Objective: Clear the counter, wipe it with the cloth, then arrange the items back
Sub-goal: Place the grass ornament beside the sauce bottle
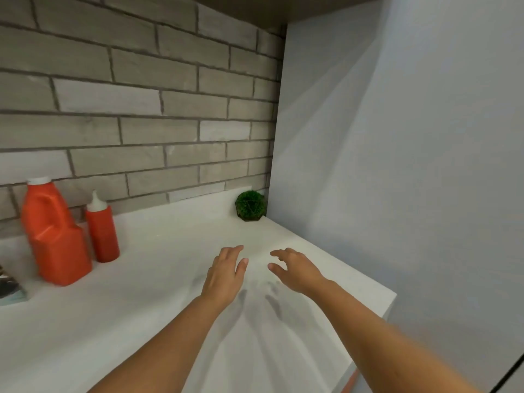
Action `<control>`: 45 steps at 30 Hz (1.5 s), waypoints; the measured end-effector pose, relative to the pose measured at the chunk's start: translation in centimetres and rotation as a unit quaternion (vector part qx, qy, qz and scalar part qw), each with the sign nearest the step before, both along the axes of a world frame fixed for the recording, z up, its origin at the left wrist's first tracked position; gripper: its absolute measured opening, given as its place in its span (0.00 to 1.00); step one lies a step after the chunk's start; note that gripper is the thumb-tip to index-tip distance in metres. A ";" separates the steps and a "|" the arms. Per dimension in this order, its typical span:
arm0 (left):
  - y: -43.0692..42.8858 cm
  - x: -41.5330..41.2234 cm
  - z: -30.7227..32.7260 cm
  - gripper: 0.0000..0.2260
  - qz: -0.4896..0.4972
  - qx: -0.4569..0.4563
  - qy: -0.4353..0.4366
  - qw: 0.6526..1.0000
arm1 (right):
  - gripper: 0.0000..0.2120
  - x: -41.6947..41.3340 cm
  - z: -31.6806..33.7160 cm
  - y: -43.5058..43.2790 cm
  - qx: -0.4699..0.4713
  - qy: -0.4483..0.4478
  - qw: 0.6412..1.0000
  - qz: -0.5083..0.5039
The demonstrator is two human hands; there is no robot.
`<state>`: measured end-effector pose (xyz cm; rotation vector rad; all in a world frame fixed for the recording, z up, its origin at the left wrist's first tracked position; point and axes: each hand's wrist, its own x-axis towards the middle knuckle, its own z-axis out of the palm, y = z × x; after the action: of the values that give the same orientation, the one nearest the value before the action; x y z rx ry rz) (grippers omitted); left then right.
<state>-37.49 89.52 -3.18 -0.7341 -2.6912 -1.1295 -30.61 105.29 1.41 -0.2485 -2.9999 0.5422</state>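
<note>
**Two empty hands above the white counter**

Both forearms reach forward from the lower edge of the view, side by side and nearly parallel. The left hand (224, 275) is palm down with its fingers straight and close together, and its thumb is set off toward the other hand. The right hand (297, 272), just beside it but not touching it, is also palm down. Its fingers are loosely curved and its thumb is held apart. Neither hand holds anything. Soft shadows on the counter (158, 279) beneath them show that they hover over it.

An orange jug (54, 234) with a white cap stands upright at the back left. A red squeeze bottle (102, 231) stands just beside it, against the brick wall (141, 109). A green plant ball (251, 206) sits in the far corner where the wall meets a pale side panel (397, 165), well apart from the bottles. A flat object (11, 290) is cut off at the left edge, too blurred to tell.
</note>
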 end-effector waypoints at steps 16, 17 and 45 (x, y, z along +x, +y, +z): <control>7.7 -12.3 0.0 0.14 0.111 0.045 -0.066 0.991 | 0.20 -16.2 0.3 9.6 -0.068 -0.008 0.996 0.066; 8.2 -13.2 -0.1 0.14 0.124 0.048 -0.072 0.989 | 0.20 -17.5 0.1 10.1 -0.076 -0.009 0.995 0.071; 17.0 -28.2 -1.1 0.23 0.199 0.254 -0.211 0.923 | 0.44 -35.9 -6.6 14.0 -0.345 0.060 0.935 0.054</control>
<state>-65.67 106.49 -4.31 0.1533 -2.4691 -1.9065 -66.54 119.25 -5.18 -0.0816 -2.5943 1.5466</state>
